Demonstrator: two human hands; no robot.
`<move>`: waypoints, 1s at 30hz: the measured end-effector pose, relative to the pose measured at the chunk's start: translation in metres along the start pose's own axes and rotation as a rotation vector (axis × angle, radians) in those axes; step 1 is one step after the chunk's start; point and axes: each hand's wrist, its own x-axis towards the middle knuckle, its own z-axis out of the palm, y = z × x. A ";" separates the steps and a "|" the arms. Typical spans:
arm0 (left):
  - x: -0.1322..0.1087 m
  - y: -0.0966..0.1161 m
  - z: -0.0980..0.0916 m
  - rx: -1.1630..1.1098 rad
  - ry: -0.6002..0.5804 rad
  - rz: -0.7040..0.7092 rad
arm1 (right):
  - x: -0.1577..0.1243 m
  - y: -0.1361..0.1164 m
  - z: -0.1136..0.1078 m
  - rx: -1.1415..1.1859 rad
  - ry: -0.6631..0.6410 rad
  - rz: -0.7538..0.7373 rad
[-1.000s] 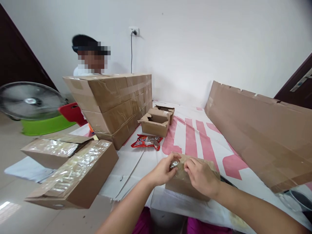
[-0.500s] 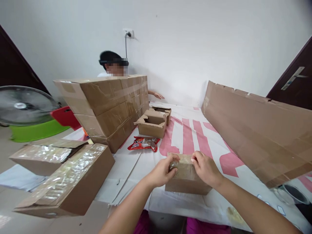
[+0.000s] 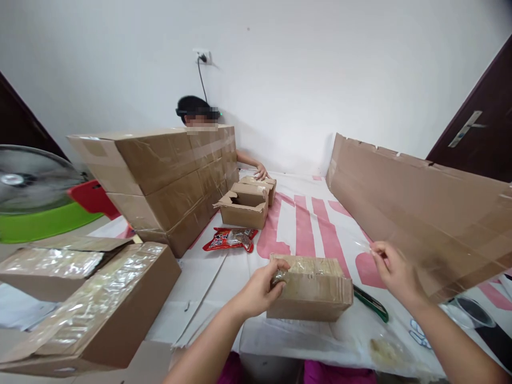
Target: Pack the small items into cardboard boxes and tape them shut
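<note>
A small cardboard box (image 3: 310, 293) with clear tape over its top stands at the near edge of the table. My left hand (image 3: 262, 288) is curled round a roll of clear tape (image 3: 280, 276) at the box's left end. Off to the right, above the table, my right hand (image 3: 394, 266) pinches a bit of clear film, which looks like tape. A green-handled cutter (image 3: 372, 303) lies just right of the box, between it and my right forearm.
Stacked taped cartons (image 3: 172, 186) form a wall at left, with two long boxes nearer. Open boxes (image 3: 244, 208) and a red snack packet (image 3: 230, 239) lie mid-table. A person's hand (image 3: 262, 172) touches the farther box. A tall cardboard panel (image 3: 420, 213) stands at right.
My right hand has moved off the box to the right, uncovering the cutter. My left hand stays at the box's left end. The other person's hand has come down onto the far box.
</note>
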 end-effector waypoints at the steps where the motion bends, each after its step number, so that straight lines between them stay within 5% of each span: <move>1: -0.002 -0.001 0.003 0.030 0.023 0.035 | -0.018 0.004 -0.007 -0.040 -0.056 -0.112; 4: -0.014 -0.002 0.017 0.177 0.215 0.288 | -0.085 0.009 -0.009 -0.105 -0.415 -0.245; 7: -0.034 -0.003 0.031 0.287 0.362 0.575 | -0.146 0.008 0.005 -0.133 -0.845 -0.110; 11: -0.054 -0.003 0.039 0.423 0.272 0.618 | -0.173 0.005 0.009 -0.134 -0.982 0.132; 15: -0.060 -0.001 0.041 0.456 0.254 0.572 | -0.148 0.009 -0.001 -0.045 -1.049 0.166; 20: -0.047 0.007 0.034 0.224 0.375 0.414 | -0.084 0.005 -0.005 0.007 -0.693 0.222; 24: -0.020 0.016 0.009 0.160 0.392 0.081 | -0.032 -0.040 0.001 0.125 -0.469 0.091; 27: 0.003 0.019 -0.006 0.258 0.248 -0.123 | -0.005 -0.087 0.018 0.223 -0.524 -0.074; 30: 0.018 0.017 -0.008 0.472 0.217 -0.116 | 0.009 -0.123 0.044 0.181 -0.632 -0.260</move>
